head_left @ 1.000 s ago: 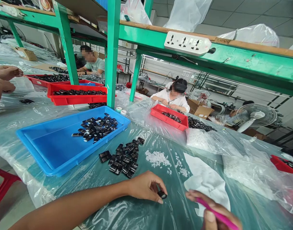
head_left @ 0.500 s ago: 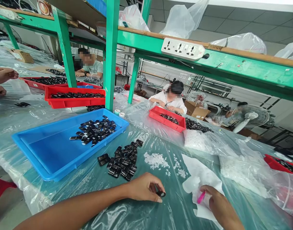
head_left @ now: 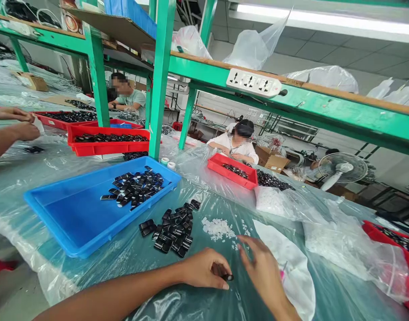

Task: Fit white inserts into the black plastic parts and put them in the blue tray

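Observation:
My left hand [head_left: 207,269] is closed around a small black plastic part [head_left: 228,277], whose pale end shows at the fingertips. To its right, my right hand [head_left: 262,267] reaches over the table with fingers stretched and apart, near a pile of small white pieces [head_left: 218,228]. A pink-handled tool [head_left: 282,273] with a thin tip shows behind the right hand, against a white sheet [head_left: 299,272]; the hand hides part of it. Beyond my left hand lies a heap of similar black parts [head_left: 174,227].
A blue tray [head_left: 70,249] holding black parts stands at left. Red trays [head_left: 109,148] sit behind it, with another red tray [head_left: 221,171] farther back. Plastic bags of white pieces [head_left: 334,245] lie at right. A green shelf frame [head_left: 162,89] rises ahead. Co-workers sit around the table.
My right hand has moved left from the pink tool toward the white pieces, its fingers now spread. My left hand keeps the black part, turned slightly. A co-worker's hands at far left have shifted inward.

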A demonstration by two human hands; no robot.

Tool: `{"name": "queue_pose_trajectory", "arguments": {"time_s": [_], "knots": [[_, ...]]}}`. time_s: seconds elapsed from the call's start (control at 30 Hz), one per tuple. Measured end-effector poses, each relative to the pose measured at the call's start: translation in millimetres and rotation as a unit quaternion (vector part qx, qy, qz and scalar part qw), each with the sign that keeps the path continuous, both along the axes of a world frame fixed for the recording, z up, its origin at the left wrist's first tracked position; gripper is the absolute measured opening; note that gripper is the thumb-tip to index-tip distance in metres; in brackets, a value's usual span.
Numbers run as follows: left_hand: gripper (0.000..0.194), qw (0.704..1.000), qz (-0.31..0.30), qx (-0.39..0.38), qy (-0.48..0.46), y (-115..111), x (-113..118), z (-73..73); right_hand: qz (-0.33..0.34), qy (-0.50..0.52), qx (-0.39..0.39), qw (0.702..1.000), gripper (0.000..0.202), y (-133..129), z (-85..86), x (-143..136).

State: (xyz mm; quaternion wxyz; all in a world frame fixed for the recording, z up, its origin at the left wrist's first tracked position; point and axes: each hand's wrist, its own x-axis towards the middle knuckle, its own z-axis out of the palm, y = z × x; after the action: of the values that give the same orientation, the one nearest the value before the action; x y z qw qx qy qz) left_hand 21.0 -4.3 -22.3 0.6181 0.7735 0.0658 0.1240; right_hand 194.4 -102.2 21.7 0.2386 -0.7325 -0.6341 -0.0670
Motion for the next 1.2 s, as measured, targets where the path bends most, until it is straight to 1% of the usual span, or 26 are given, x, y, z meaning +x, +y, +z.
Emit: {"name": "queue_pose_trajectory", "arguments": {"time_s": [0.1, 0.23, 0.27, 0.33, 0.4, 0.47, 0.53, 0.63, 0.77, 0.87, 0.93, 1.1, 1.17, 1.2], "knots": [[0.031, 1.0, 0.005, 0.004, -0.005, -0.8, 0.2, -1.1, -0.001, -0.026, -0.017, 1.0, 0.023, 31.7, -4.5, -1.6], [0.03, 1.0, 0.014, -0.002, -0.01, -2.1, 0.8, -2.2, -0.018, -0.032, -0.018, 0.999, 0.014, 67.7, -21.6, 5.1], [0.03, 1.0, 0.017, -0.004, -0.012, -2.2, 0.9, -2.2, -0.022, -0.029, -0.016, 0.999, 0.011, 73.8, -26.3, 6.0], [0.03, 1.0, 0.021, -0.006, -0.012, -2.2, 1.0, -1.9, -0.023, -0.014, -0.009, 1.0, 0.012, 81.3, -33.5, 6.4], [0.03, 1.0, 0.025, -0.007, -0.01, -2.0, 1.2, -1.7, -0.018, 0.013, 0.004, 1.0, 0.013, 83.0, -36.2, 6.1], [0.03, 1.0, 0.026, -0.01, -0.009, -1.8, 1.5, -2.0, -0.011, 0.053, 0.022, 0.998, 0.015, 80.1, -34.5, 6.4], [0.032, 0.999, 0.026, -0.023, -0.011, -1.6, 2.1, -2.7, -0.006, 0.108, 0.044, 0.993, 0.024, 74.4, -30.5, 7.6], [0.034, 0.997, 0.024, -0.065, -0.019, -1.1, 3.1, -3.0, 0.004, 0.215, 0.069, 0.974, 0.031, 62.6, -26.3, 9.4], [0.041, 0.992, 0.014, -0.124, -0.023, 0.1, 3.6, -0.3, 0.012, 0.37, 0.084, 0.925, 0.036, 42.2, -28.1, 6.1], [0.045, 0.988, 0.009, -0.153, -0.019, 1.3, 3.9, 3.1, -0.001, 0.458, 0.082, 0.885, 0.038, 24.3, -31.1, -1.4], [0.046, 0.985, 0.011, -0.172, -0.015, 2.1, 4.1, 5.2, -0.017, 0.495, 0.081, 0.865, 0.039, 12.9, -33.4, -6.8], [0.047, 0.982, 0.017, -0.188, -0.022, 4.2, 4.8, 8.4, -0.047, 0.544, 0.098, 0.832, 0.037, -4.7, -41.0, -17.3], [0.047, 0.982, 0.021, -0.187, -0.03, 4.8, 5.0, 8.8, -0.043, 0.548, 0.108, 0.828, 0.033, -7.4, -42.5, -21.1], [0.047, 0.982, 0.022, -0.186, -0.033, 5.0, 5.1, 8.8, -0.039, 0.543, 0.116, 0.831, 0.031, -8.3, -42.7, -22.8]]}}
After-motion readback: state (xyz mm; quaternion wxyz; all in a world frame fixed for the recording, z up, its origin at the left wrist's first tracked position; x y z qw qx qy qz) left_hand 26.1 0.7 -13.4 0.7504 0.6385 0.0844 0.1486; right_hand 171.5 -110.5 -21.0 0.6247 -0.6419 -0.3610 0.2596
